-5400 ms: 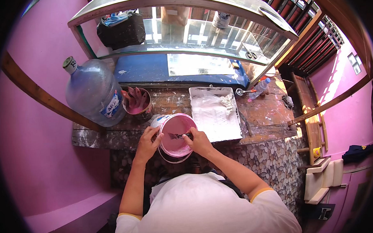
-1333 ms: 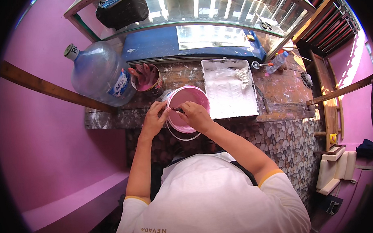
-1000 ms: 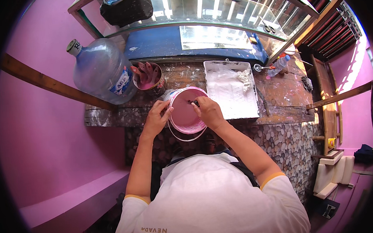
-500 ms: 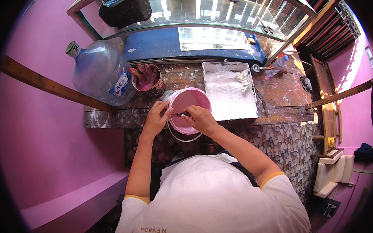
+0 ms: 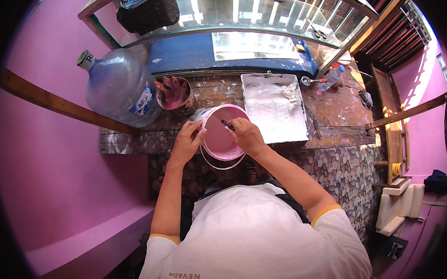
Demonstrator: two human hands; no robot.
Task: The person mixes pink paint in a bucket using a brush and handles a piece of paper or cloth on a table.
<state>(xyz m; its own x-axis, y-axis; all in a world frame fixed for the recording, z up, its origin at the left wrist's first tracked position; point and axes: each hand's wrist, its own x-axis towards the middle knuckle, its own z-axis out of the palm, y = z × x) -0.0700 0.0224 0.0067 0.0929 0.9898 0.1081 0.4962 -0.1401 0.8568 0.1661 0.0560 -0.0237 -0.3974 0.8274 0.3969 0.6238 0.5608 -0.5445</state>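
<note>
A white bucket [image 5: 219, 150] of pink paint is tilted at the front edge of the wooden table, its wire handle hanging toward me. My left hand [image 5: 186, 142] is closed on the bucket's left rim, thumb and fingers gripping it. Over the bucket's mouth, my right hand [image 5: 246, 136] is closed round a slim dark-handled tool [image 5: 228, 124]. Its thin end points left over the paint; I cannot make out its exact kind. Right of the bucket lies a white paint tray [image 5: 269, 113], coated in pale pink, with a crumpled cloth-like lump inside.
Behind the bucket stands a paint-stained can [image 5: 187, 109] holding pink-coated brushes. A large water jug [image 5: 116, 89] is at the left. Scissors with an orange handle [image 5: 321, 80] and a plastic bottle [image 5: 335, 75] lie right of the tray. A glass case [image 5: 258, 13] spans the back.
My right hand and the tool have moved slightly up and to the right over the bucket. My left hand keeps its place on the rim.
</note>
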